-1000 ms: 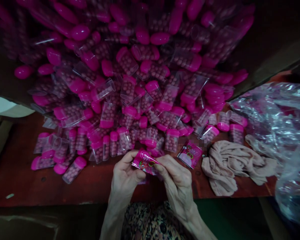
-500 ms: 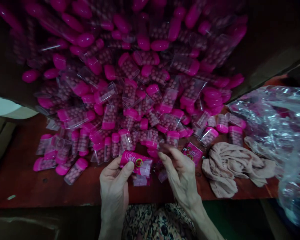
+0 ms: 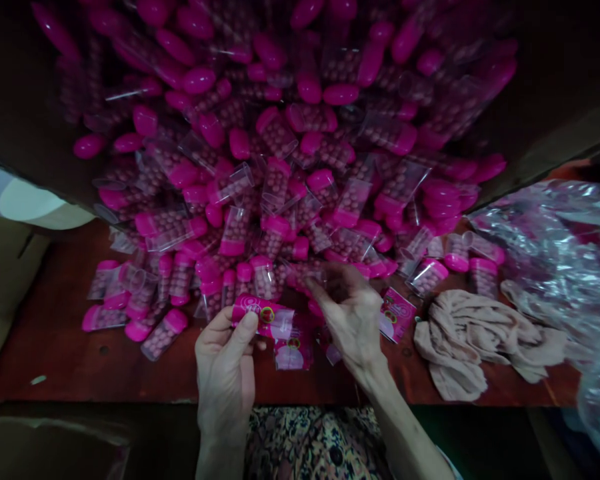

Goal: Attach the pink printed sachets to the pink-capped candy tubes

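Pinched between the thumb and fingers of my left hand point(image 3: 226, 360) is a flattened pink printed sleeve point(image 3: 267, 319), held just above the table's front part. My right hand point(image 3: 353, 320) reaches to the near edge of the heap, its thumb and fingers closing around a small clear jar point(image 3: 303, 272) of pinkish beads; the fingers partly hide it. More printed sleeves point(image 3: 294, 350) lie on the table below and between the hands. Another pink sleeve point(image 3: 399, 313) lies right of my right wrist.
A large heap of pink-capped bead jars point(image 3: 275, 187) spills from a dark box onto the reddish table point(image 3: 175, 377). To the right lie a crumpled beige cloth point(image 3: 473, 337) and clear plastic wrap point(image 3: 555, 247). A pale round object point(image 3: 40, 205) stands at the left.
My right hand has moved forward and left from above the table to a jar at the heap's edge. My left hand still holds the sleeve. The view has shifted slightly.
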### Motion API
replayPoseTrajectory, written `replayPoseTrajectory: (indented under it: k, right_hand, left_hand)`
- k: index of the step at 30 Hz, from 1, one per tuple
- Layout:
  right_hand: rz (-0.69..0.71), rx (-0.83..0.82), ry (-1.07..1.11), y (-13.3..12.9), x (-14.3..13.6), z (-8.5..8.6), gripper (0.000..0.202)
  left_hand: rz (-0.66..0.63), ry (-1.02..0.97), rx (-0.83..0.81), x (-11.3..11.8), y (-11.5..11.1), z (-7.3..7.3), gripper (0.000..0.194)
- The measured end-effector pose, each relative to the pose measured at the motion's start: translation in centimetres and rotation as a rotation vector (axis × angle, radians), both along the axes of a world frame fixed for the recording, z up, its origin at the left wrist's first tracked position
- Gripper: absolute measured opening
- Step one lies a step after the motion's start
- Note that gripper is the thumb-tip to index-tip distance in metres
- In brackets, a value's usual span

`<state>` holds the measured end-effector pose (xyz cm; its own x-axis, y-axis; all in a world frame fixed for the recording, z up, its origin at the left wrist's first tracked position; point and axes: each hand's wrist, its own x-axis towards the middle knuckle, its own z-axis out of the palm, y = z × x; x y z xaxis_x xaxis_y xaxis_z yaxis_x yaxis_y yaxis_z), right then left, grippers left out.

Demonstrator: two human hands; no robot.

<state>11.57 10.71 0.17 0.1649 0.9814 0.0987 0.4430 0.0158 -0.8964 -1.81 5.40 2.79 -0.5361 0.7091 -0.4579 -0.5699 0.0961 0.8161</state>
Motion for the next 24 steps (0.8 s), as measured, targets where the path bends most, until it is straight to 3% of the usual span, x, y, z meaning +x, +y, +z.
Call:
replayPoseTrajectory:
  k: [6, 10, 16, 24]
  right_hand:
    - [-0.176, -0.093, 0.411, -3.1, 1.5, 1.4, 0.023]
    - [-0.257, -0.053, 0.601, -4.7, 1.8, 2.4, 0.023]
    - [-0.234, -0.015, 0.684, -5.8, 1.3, 2.7, 0.024]
    - [-0.28, -0.002, 0.625, -6.1, 0.8, 2.3, 0.026]
  left_hand:
    - [0.059, -0.025, 0.037, -0.3, 0.4, -0.2, 0.016]
    - [0.056, -0.012, 0.056, 0.0, 0.5, -0.4, 0.014]
    - [0.019, -0.034, 0.084, 1.3, 0.6, -0.1, 0.01]
    - [0.001, -0.045, 0.107, 2.5, 0.5, 0.2, 0.008]
